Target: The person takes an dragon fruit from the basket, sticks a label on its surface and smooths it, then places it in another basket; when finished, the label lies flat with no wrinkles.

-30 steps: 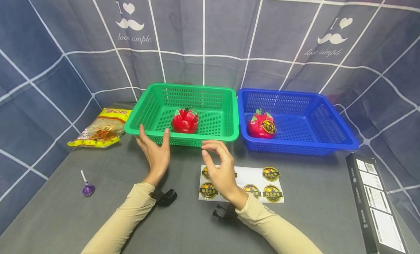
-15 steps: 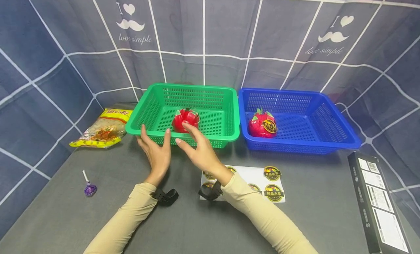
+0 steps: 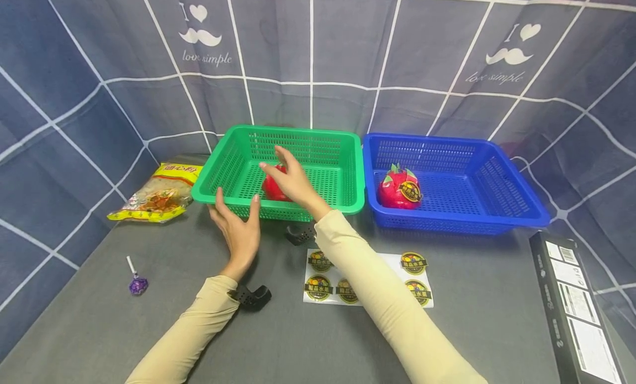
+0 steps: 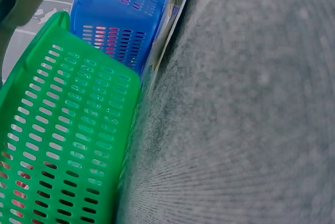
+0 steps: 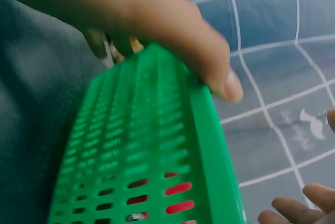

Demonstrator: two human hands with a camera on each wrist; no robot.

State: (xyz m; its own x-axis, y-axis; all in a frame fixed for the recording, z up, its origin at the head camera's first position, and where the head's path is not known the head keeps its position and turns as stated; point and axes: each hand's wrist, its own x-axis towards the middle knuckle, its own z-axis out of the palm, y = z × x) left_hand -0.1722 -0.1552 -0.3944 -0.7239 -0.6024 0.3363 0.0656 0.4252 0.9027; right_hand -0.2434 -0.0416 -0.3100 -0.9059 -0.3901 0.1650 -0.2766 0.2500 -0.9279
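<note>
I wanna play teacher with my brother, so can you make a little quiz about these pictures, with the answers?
1. Fill in the colour: the round end of the lollipop is ____.
2. True or false: the fruit in the blue basket has a sticker on it.
3. Which hand extends farther over the green basket? A) left hand B) right hand

Key: 1. purple; 2. true; 3. B
</note>
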